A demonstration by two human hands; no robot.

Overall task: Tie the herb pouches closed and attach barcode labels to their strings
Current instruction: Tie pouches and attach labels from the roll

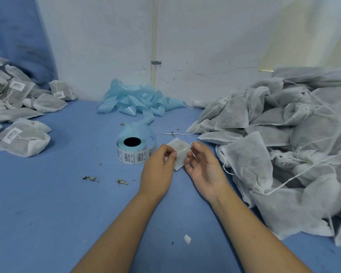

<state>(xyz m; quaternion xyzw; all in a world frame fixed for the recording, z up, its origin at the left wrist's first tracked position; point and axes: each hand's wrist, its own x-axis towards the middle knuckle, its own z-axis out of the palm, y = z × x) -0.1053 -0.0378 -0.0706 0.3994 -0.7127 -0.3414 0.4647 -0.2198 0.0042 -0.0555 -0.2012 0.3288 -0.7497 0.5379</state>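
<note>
Head view: the string (183, 150) is pinched taut between left hand (158, 168) and palm-up right hand (204, 168), above the herb pouch (179, 154).

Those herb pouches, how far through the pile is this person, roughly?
Some are done: the pile on the left holds pouches with barcode labels on their strings. In hand is one pouch; the left hand and right hand pinch its string. The label roll waits beside it. Most seems left: the bigger heap on the right shows no labels.
</note>
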